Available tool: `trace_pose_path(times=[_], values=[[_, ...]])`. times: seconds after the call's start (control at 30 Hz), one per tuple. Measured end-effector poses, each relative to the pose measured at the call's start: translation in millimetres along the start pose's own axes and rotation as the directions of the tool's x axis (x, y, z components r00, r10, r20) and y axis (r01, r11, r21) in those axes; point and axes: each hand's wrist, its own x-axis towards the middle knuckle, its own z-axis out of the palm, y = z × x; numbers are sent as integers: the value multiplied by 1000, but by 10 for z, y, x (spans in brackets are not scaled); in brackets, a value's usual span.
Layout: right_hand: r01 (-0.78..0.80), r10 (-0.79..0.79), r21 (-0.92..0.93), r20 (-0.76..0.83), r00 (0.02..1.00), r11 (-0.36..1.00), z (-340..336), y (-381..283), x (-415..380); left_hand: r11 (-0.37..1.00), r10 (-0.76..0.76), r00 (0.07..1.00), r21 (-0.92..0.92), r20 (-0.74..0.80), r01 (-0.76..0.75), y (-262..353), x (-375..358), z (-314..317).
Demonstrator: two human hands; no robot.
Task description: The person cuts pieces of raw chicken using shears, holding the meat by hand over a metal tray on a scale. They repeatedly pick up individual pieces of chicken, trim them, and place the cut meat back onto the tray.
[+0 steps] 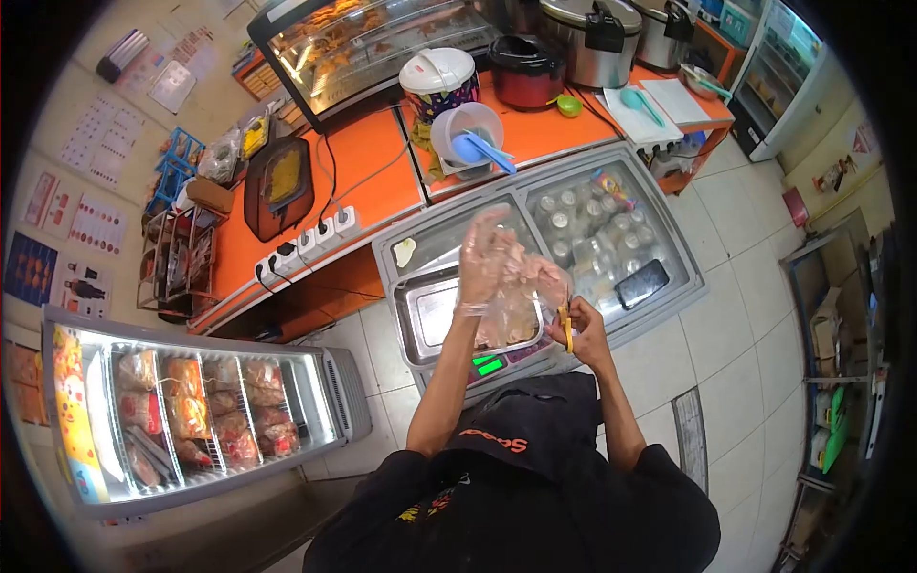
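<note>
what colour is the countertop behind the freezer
Orange, clearest in the head view.

Clear plastic bag (pixel 509 306): crumpled, light-brown food inside, held upright above steel tray. Yellow rubber band (pixel 567 329): stretched thin, at the bag's 3 o'clock, touching it.

Fisheye view, heavy barrel distortion: floor tiles and counter edges bow hard toward the rim, black vignette on all 4 corners. Even, bright overhead light, soft short shadows. Lit freezer case (pixel 191 411) near left glows, its rim nearly blown out. Mild glare on steel chest lid (pixel 611 239). Centre fairly sharp, edges soft and smeared.
</note>
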Motion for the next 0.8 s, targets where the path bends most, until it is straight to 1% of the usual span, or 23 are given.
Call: trace_pose_path(times=[0.03,0.13,0.17,0.27,0.3,0.33,0.4,0.43,0.53,0.57,0.67,0.7,0.8], values=[[-31,28,80,36,999,996,58,-34,7,999,52,997,-11,-59,-53,85,7,-61],[-231,174,223,250,953,947,205,192,-3,991,-49,994,-129,-94,37,283,1,-238],[-279,178,253,359,916,926,267,267,-29,993,-38,997,-117,-71,30,368,-15,-271],[-329,127,297,538,833,897,489,135,-60,978,-26,996,-209,-83,8,571,-45,-336],[-331,103,280,605,790,901,574,103,-67,988,14,994,-152,-104,-30,674,-76,-348],[-366,65,356,634,770,860,670,60,-75,984,14,995,-173,-103,-32,809,-121,-327],[-432,-23,493,678,734,755,855,-30,-74,976,14,995,-217,-99,-35,1042,-209,-282],[-456,-35,497,703,710,738,923,-58,-62,987,29,991,-156,-133,-50,1071,-241,-303],[-443,-132,572,702,700,691,1132,-153,12,962,-49,993,-273,-109,17,1010,-385,-481],[-386,-162,595,665,729,704,1192,-212,13,956,-56,991,-291,-120,19,1015,-446,-485],[-286,-237,649,595,768,705,1310,-255,79,934,-97,989,-333,108,128,971,-593,-782],[-314,-234,656,608,759,687,1323,-172,130,952,-118,992,-279,44,125,952,-659,-805],[-318,-168,620,597,785,717,1354,-210,145,945,-246,969,-227,-29,234,804,-809,-1008]])
